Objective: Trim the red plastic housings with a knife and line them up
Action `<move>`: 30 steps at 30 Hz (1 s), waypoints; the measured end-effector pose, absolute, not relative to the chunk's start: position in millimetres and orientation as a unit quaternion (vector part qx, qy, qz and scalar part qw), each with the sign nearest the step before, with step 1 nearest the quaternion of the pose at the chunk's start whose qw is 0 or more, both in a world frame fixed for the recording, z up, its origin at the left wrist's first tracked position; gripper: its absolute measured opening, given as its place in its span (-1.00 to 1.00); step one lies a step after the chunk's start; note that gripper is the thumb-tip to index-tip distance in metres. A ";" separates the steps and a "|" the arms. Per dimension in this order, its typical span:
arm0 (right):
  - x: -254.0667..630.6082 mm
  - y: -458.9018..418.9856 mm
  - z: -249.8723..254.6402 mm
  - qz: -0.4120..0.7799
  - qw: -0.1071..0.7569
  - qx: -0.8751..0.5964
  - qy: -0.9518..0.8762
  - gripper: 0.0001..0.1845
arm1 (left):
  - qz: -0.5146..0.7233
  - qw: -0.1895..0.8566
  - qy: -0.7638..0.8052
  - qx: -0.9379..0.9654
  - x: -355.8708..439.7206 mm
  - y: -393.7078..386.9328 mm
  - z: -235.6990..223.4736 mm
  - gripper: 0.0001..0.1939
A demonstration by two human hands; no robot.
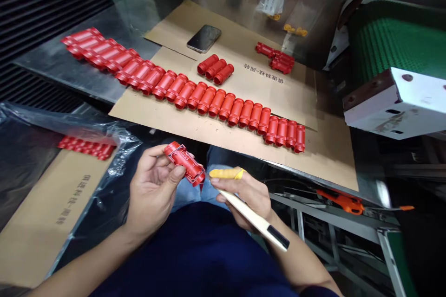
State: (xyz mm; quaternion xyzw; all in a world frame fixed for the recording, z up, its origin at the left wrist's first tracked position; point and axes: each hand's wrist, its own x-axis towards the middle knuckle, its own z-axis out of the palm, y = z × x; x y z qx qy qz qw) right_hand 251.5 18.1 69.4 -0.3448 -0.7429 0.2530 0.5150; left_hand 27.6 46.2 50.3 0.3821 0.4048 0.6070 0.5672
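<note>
My left hand (pixel 153 190) grips a red ribbed plastic tube (pixel 185 163) with pale lines printed along its side, thumb pressed on it and fingers behind. The tube is tilted, its lower end pointing toward my right hand (pixel 251 197). That hand is closed round a slim tool with a cream handle (pixel 256 220) and a black butt end. A yellow finger cot (pixel 226 174) covers its index finger. The tool's working tip is too small to make out; it lies close to the tube's lower end, and I cannot tell whether they touch.
A long row of red tubes (pixel 207 100) crosses the cardboard-covered bench (pixel 167 125). Beyond it lie three tubes (pixel 216 69), a phone (pixel 204 38) and a small red pile (pixel 275 58). A green conveyor (pixel 407 37) stands right; a lined carton (pixel 52 213) holds red pieces left.
</note>
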 end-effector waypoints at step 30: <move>252.9 6.1 73.8 0.395 0.459 -0.271 -0.748 -0.74 | 0.500 0.717 0.434 0.218 27.2 48.9 69.6 -0.59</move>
